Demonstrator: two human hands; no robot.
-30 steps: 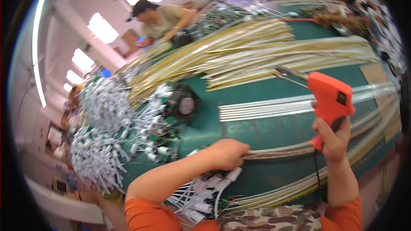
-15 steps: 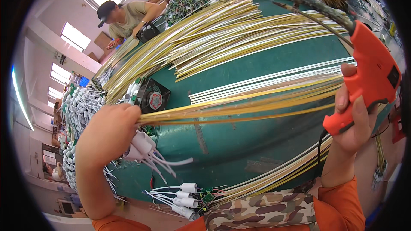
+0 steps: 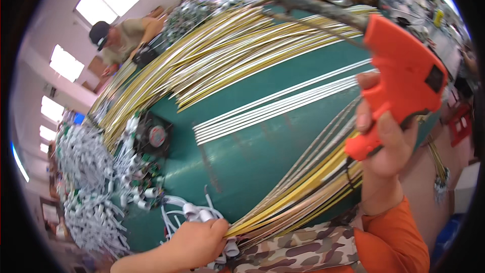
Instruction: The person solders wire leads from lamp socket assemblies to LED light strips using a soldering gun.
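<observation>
My left hand (image 3: 194, 245), at the lower middle, is closed round the end of a bundle of thin yellow and white strips (image 3: 298, 192). The bundle slants up to the right across the near edge of the green mat (image 3: 247, 167). White cylindrical caps with white wires (image 3: 192, 211) cluster beside that hand, partly hidden by it. At the right, my right hand (image 3: 389, 146) grips an orange-red soldering gun (image 3: 406, 65), raised over the mat with its tip toward the upper left. Several white strips (image 3: 273, 103) lie side by side on the mat beyond the bundle.
A large heap of yellow and white strips (image 3: 242, 53) covers the far side. A black fan (image 3: 155, 136) stands at left, near piled white caps with wires (image 3: 86, 156). A co-worker in a dark cap (image 3: 124, 43) sits at the far left. A red stool (image 3: 459, 124) is at right.
My left hand has brought the strip bundle down and toward me, from above the mat to its near edge. My right hand still holds the soldering gun. The view has shifted.
</observation>
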